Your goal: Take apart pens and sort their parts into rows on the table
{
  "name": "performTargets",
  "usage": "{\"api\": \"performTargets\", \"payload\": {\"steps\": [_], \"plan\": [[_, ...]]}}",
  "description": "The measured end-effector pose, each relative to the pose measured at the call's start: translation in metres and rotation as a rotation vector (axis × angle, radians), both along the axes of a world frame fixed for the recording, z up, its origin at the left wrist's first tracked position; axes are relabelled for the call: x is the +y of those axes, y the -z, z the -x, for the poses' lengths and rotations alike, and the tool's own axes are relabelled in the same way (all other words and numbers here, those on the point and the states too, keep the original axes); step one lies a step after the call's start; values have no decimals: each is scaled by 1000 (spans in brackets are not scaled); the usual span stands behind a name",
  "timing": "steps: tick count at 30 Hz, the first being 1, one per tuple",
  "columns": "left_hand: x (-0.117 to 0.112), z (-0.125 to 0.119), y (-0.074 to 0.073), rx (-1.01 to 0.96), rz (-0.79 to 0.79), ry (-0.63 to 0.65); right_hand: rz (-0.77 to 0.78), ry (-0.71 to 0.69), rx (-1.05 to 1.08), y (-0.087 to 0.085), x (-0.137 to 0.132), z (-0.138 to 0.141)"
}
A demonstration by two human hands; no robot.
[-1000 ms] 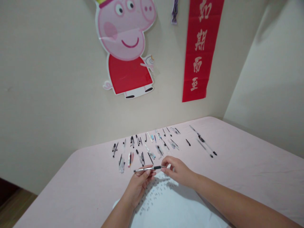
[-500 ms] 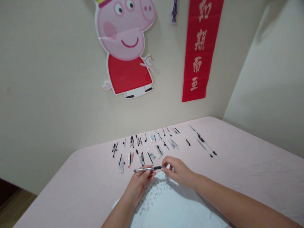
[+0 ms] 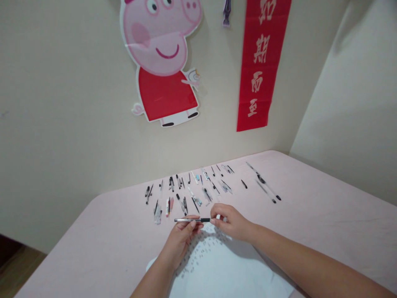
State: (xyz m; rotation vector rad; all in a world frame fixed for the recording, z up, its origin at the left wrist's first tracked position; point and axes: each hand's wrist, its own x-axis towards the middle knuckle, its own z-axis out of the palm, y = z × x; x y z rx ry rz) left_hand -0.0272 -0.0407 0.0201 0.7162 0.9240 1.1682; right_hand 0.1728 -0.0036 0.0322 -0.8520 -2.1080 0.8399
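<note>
A slim pen (image 3: pixel 187 220) with a clear-looking barrel and a black grip lies level in front of me, above the near table. My left hand (image 3: pixel 182 235) is closed around its barrel, thumb on top and fingers underneath. At the pen's right end, the thumb and forefinger of my right hand (image 3: pixel 228 221) pinch together by the tip, which they hide. Below both hands spreads a white sheet (image 3: pixel 217 269) with rows of small dark marks. Just beyond them lie several small groups of pen parts (image 3: pixel 185 203).
The pink-covered table (image 3: pixel 118 236) meets the wall at the back. Several dark and clear pen parts (image 3: pixel 214 186) lie in rows there. Farther right are a short black piece (image 3: pixel 244 183) and longer pens (image 3: pixel 269 188). A pig cutout (image 3: pixel 167 95) and red banner (image 3: pixel 256 66) hang on the wall.
The view has shifted slightly. Both hands keep nearly the same place on the pen; the silver tip seen before beside the right fingers is now less visible.
</note>
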Motion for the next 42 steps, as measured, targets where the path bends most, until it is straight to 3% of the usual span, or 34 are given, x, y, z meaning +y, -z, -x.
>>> {"api": "performTargets", "payload": {"steps": [6, 14, 20, 23, 29, 36, 42], "plan": [[0, 1, 5, 17, -16, 5, 70, -1, -57, -4, 3, -4], [-1, -1, 9, 126, -44, 32, -221, -5, -241, -18, 2, -4], [-3, -5, 5, 221, -54, 60, -239, -13, -357, -21, 3, -6], [-5, -6, 2, 277, -98, 92, -122, 42, -280, -19, 4, -11], [-8, -8, 2, 368, -150, 170, 331, 180, 28, -6, -2, -26], [-7, -7, 10, 456, -205, 250, 424, 153, 223, 7, -9, -36], [-8, -5, 10, 749, -458, 339, 510, 121, 282, 5, -19, -38]]}}
